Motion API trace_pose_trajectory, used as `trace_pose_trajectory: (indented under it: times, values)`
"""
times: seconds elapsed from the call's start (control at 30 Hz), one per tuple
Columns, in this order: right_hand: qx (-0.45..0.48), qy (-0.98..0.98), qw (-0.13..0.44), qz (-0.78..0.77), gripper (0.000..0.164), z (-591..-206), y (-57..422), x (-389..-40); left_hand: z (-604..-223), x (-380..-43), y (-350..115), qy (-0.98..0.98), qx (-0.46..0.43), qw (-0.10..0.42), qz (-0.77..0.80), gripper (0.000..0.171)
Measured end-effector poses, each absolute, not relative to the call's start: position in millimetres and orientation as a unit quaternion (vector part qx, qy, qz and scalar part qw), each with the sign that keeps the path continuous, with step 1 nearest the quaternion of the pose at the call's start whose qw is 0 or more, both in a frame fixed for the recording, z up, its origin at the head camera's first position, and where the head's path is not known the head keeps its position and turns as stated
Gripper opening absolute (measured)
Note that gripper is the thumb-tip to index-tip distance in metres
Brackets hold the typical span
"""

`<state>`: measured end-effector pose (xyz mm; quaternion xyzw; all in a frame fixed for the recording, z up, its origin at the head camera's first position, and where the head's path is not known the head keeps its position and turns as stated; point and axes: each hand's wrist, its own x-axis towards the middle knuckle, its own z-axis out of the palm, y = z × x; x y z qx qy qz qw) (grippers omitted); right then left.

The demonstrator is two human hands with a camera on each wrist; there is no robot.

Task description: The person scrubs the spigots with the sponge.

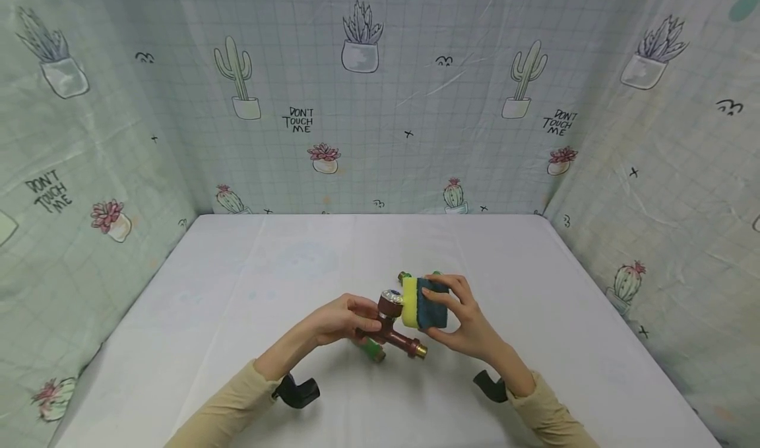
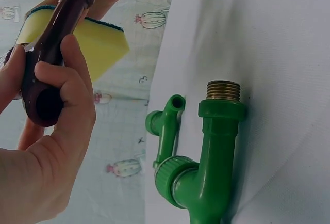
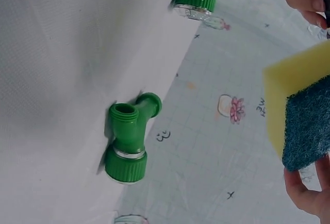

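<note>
My left hand grips a dark red tap by its body, fingers and thumb curled round it. The tap has a brass threaded end and a silver-topped knob. In my right hand is a sponge, pinched between thumb and fingers, yellow on one side with a dark blue-green scouring layer on the other. Its yellow face is turned to the tap's knob, touching or very close; I cannot tell which. The left wrist view shows the sponge behind the tap, both held above the table.
Several green taps lie on the white table beneath and beyond my hands, including one with a brass thread, a smaller tap and another tap. Patterned cloth walls stand at the back and sides.
</note>
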<state>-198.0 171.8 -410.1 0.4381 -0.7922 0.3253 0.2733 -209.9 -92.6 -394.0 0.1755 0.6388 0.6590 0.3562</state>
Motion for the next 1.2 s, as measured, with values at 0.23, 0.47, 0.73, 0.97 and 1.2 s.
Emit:
trace_pose_trajectory:
  times: [0.23,0.47,0.73,0.97,1.2]
  values:
    - [0.432,-0.782,0.284,0.349,0.052,-406.2,169.7,-198.4,-393.4,-212.8,-92.2,0.618,0.109,0.35,0.696,0.013]
    - [0.433,-0.781,0.288,0.347,0.052,-399.0,165.7,-199.1,-396.2,-211.9,-88.9,0.617,0.093,0.327,0.71,0.03]
    - [0.426,-0.798,0.272,0.327,0.054,-401.2,160.8,-193.3,-401.4,-209.0,-82.5,0.598,0.068,0.245,0.76,0.048]
    - [0.413,-0.813,0.268,0.312,0.055,-401.7,159.9,-189.4,-403.3,-206.3,-80.5,0.661,0.135,0.192,0.713,0.044]
    - [0.407,-0.825,0.257,0.295,0.055,-397.7,158.5,-185.2,-404.8,-203.2,-77.0,0.692,0.178,0.171,0.679,0.046]
